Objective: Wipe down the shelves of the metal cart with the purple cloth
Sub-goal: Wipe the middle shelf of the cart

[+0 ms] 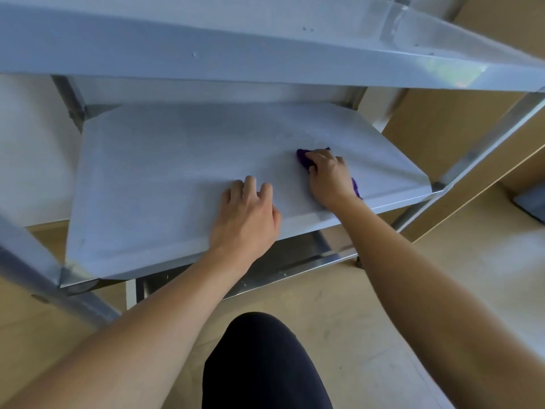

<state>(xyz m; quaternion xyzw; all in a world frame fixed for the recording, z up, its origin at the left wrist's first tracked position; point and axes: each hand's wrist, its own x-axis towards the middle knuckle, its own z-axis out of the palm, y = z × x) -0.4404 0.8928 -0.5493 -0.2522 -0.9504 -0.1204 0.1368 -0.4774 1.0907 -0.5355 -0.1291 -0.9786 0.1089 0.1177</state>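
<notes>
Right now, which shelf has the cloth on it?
The middle shelf: the right hand grips the purple cloth there; top shelf and bottom shelf have none.

Head-worn view, steeply downward, close above shelf [177,172]

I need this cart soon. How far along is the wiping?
Probably midway. The right hand holds the purple cloth against the middle shelf, right of centre, while the left hand rests near its front edge. Nothing shows whether the top shelf is done. The middle shelf's left side and the bottom shelf likely remain.
</notes>
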